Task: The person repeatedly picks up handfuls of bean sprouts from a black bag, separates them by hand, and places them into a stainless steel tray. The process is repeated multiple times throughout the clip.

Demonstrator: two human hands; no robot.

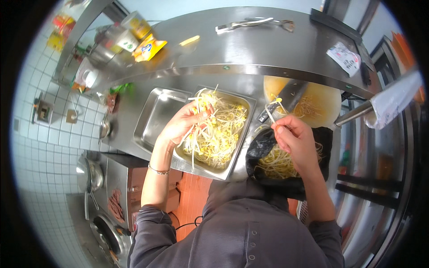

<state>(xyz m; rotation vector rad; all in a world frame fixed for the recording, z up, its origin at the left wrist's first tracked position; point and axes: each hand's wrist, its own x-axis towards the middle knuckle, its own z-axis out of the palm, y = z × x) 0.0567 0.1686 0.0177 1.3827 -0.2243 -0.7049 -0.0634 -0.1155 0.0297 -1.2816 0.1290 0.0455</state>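
My left hand (184, 122) holds a loose bunch of soybean sprouts (201, 107) over a rectangular steel pan filled with more sprouts (221, 144). Between the thumb and fingers of my right hand (291, 137), one or a few sprouts (271, 112) are pinched, yellow heads up. Below that hand, a black plastic bag (256, 147) lies open with a heap of sprouts (278, 164) inside. A second steel pan (159, 114), to the left of the filled one, shows a bare bottom.
Behind the bag, a round yellowish cutting board (326, 100) carries a cleaver (290, 93) and a small pile of thin root ends (306, 105). A raised steel shelf (207, 53) runs across the back, bearing tongs (248, 24), a yellow packet (149, 47) and a white packet (345, 59). Pans stand at the left.
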